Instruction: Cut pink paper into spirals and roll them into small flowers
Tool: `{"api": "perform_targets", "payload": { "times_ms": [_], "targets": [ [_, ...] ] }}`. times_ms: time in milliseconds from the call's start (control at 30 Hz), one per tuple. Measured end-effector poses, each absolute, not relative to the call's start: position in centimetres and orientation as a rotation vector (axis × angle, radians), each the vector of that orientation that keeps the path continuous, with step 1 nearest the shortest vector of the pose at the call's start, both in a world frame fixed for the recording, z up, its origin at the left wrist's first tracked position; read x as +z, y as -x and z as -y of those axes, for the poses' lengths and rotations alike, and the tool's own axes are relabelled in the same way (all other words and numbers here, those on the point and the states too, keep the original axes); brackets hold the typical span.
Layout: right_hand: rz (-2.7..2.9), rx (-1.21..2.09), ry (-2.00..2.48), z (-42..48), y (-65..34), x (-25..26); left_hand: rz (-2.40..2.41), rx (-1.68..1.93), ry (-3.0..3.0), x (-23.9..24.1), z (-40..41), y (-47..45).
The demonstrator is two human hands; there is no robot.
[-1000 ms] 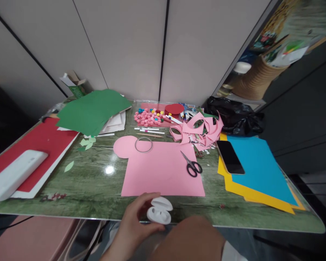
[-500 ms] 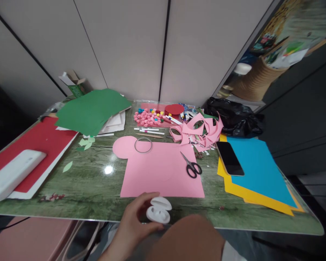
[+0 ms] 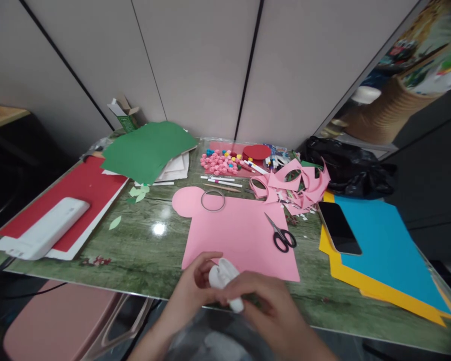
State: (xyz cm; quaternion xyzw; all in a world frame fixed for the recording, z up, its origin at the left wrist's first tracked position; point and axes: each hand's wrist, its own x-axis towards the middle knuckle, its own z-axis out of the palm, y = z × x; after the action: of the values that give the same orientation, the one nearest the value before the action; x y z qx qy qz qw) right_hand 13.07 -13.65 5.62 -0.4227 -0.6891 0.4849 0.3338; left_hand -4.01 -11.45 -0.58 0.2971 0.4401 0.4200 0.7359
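My left hand grips a white earbud case just above the table's front edge, and its lid stands tilted up. Beside the case, my right hand pinches a small white earbud, its stem pointing down below the fingers. The fingers partly cover both the case and the earbud. Behind the hands lies a pink sheet of paper. On that sheet are a thin metal ring, partly over a pink paper circle, and black-handled scissors.
Pink paper scraps and a black plastic bag lie back right. A phone rests on blue paper. Left are green paper, red paper and a white device. Pink beads sit at the back.
My right hand has come in to the case and now pinches a white earbud. The case has tilted in my left hand. The view has shifted left.
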Motion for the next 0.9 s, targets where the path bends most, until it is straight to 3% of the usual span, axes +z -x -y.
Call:
{"api": "perform_targets", "payload": {
  "times_ms": [533,900],
  "targets": [
    [2.362,0.32,0.809,9.3,-14.8,5.3,-0.661,0.743,-0.573,-0.4,11.8,4.5],
    [2.608,0.674,0.997,9.4,-15.2,7.5,-0.665,0.731,-0.59,0.0,11.6,4.4]
  ]
}}
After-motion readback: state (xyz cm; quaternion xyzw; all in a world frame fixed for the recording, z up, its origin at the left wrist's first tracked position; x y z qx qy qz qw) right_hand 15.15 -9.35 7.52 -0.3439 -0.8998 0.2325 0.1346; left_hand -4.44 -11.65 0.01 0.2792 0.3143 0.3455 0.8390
